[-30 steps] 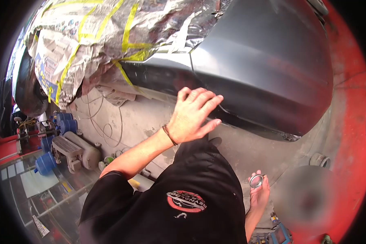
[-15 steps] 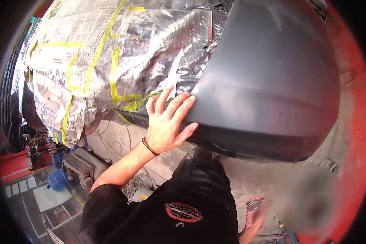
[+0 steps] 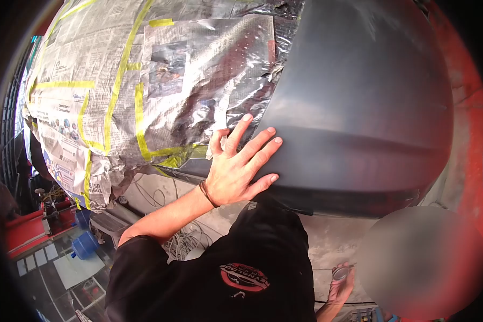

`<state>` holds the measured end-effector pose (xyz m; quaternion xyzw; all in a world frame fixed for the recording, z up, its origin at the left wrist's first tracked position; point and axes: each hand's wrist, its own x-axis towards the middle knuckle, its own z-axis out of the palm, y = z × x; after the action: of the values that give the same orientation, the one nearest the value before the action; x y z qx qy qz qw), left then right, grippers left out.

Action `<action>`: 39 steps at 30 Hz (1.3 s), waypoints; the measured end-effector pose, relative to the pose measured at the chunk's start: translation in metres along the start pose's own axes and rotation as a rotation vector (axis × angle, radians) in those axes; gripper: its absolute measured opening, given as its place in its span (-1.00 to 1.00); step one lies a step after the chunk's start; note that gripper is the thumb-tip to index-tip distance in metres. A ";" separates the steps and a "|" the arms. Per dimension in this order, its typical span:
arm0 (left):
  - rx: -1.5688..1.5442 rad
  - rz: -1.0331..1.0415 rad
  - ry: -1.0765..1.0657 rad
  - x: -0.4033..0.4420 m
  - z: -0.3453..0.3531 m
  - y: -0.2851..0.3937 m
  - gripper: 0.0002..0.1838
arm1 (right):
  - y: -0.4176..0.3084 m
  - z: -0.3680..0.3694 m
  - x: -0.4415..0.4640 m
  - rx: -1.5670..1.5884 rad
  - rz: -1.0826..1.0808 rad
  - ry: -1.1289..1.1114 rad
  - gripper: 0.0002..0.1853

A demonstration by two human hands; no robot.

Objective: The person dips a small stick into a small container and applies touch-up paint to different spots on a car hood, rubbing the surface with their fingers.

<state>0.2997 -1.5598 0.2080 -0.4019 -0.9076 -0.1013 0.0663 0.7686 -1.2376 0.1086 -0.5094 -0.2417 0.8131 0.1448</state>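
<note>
Splaying, left hand [image 3: 239,170] touches panel [image 3: 359,118]; right hand [image 3: 341,287] holds round object [image 3: 340,273].

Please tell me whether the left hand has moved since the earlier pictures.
Yes; judged against the grey panel, the left hand has moved up, from the dark lower side to the edge beside the taped covering.

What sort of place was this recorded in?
Probably a car body and paint workshop: a smooth, dark grey car body panel sits beside creased, printed newspaper sheets wrapped over a large form, with bright yellow tape strips across them.
</note>
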 end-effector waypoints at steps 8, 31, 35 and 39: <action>0.033 -0.010 0.005 -0.008 -0.007 -0.001 -0.30 | -0.001 0.014 0.004 0.038 -0.015 -0.042 -0.79; -0.858 0.406 -0.284 -0.029 0.073 0.231 0.13 | -0.017 0.103 -0.009 -0.018 -0.006 -0.098 -0.73; -0.856 0.385 -0.276 -0.034 0.064 0.241 0.15 | -0.018 0.103 -0.010 -0.018 -0.022 -0.146 -0.80; -0.804 0.406 -0.193 -0.045 0.062 0.251 0.12 | -0.016 0.108 -0.025 -0.049 -0.029 -0.118 -0.82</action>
<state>0.5139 -1.4131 0.1711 -0.5729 -0.7011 -0.3927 -0.1612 0.6820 -1.2627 0.1758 -0.4604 -0.2770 0.8334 0.1297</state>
